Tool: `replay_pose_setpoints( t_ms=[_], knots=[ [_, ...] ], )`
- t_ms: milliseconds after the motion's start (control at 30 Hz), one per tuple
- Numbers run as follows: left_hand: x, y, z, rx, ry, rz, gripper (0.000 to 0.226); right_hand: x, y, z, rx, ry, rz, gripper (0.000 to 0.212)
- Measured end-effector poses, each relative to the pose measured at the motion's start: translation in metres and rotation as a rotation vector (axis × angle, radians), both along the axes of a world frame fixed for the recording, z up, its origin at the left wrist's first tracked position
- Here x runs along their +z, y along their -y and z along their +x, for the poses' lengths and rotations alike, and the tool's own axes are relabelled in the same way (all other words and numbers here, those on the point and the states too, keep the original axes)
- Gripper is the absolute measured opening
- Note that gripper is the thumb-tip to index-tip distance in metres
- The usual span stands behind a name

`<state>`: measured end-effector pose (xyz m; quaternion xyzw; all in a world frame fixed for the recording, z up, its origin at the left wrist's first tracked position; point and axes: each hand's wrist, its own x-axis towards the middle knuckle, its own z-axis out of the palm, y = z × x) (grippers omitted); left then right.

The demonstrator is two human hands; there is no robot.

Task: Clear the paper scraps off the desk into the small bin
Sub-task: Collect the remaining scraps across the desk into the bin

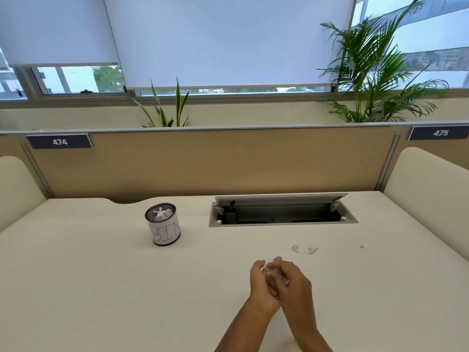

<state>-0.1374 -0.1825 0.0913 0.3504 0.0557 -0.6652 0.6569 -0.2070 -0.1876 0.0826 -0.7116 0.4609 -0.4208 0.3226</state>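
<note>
A small round mesh bin (163, 226) with a paper label reading BIN stands on the white desk (101, 288), left of centre, with crumpled paper inside. Both hands are cupped together over the desk, right of centre. My left hand (261, 283) and my right hand (294, 283) hold white paper scraps (269, 268) between them; most of the scraps are hidden by the fingers. Two small scraps (295, 248) (312, 250) lie on the desk just beyond the hands. A tiny scrap (362, 246) lies farther right.
An open cable tray (281, 212) with a raised lid is sunk into the desk at the back. A tan partition (215, 163) closes the far edge, and cream side dividers (426, 184) flank the desk. Plants stand behind the partition.
</note>
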Motion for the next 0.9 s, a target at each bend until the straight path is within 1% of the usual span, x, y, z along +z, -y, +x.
replay_pose_setpoints(
  t_ms=[100, 200, 300, 333, 400, 500, 533, 567, 600, 633, 667, 700, 767, 833, 900],
  knots=[
    [0.004, -0.012, 0.025, 0.06, -0.052, 0.049, 0.032, 0.002, -0.014, 0.027, 0.088, -0.064, -0.033, 0.018],
    [0.001, -0.024, 0.05, 0.111, -0.162, 0.063, 0.023, 0.004, -0.024, 0.046, 0.132, -0.065, -0.074, 0.028],
    [-0.001, -0.03, 0.086, 0.196, -0.229, 0.014, 0.029, 0.001, -0.033, 0.063, 0.16, -0.051, -0.204, 0.027],
    [0.002, -0.031, 0.099, 0.225, -0.235, 0.002, 0.033, -0.004, -0.034, 0.068, 0.158, -0.044, -0.217, 0.025],
    [0.008, -0.028, 0.131, 0.302, -0.227, 0.012, 0.038, -0.015, -0.034, 0.075, 0.151, -0.043, -0.158, 0.022],
    [0.025, -0.019, 0.183, 0.426, -0.093, 0.048, 0.04, -0.045, -0.032, 0.085, 0.185, -0.122, -0.003, 0.022],
    [0.032, -0.015, 0.2, 0.466, -0.039, 0.054, 0.039, -0.054, -0.033, 0.087, 0.186, -0.141, 0.003, 0.023],
    [0.04, -0.011, 0.216, 0.501, 0.016, 0.054, 0.038, -0.065, -0.033, 0.088, 0.197, -0.162, -0.041, 0.025],
    [0.048, -0.007, 0.231, 0.533, 0.071, 0.05, 0.038, -0.069, -0.034, 0.087, 0.204, -0.205, -0.118, 0.04],
    [0.055, -0.003, 0.245, 0.566, 0.135, 0.05, 0.039, -0.067, -0.037, 0.088, 0.206, -0.225, -0.129, 0.065],
    [0.061, 0.002, 0.257, 0.597, 0.2, 0.057, 0.04, -0.065, -0.045, 0.09, 0.162, -0.251, -0.16, 0.08],
    [0.065, 0.007, 0.268, 0.618, 0.272, 0.071, 0.04, -0.068, -0.048, 0.092, 0.124, -0.285, -0.218, 0.085],
    [0.071, 0.016, 0.284, 0.636, 0.421, 0.121, 0.037, -0.066, -0.044, 0.094, 0.085, -0.348, -0.33, 0.085],
    [0.072, 0.026, 0.296, 0.645, 0.546, 0.183, 0.032, -0.066, -0.042, 0.094, 0.093, -0.391, -0.369, 0.085],
    [0.068, 0.034, 0.303, 0.631, 0.674, 0.216, 0.032, -0.07, -0.041, 0.094, 0.113, -0.375, -0.397, 0.085]
  ],
)
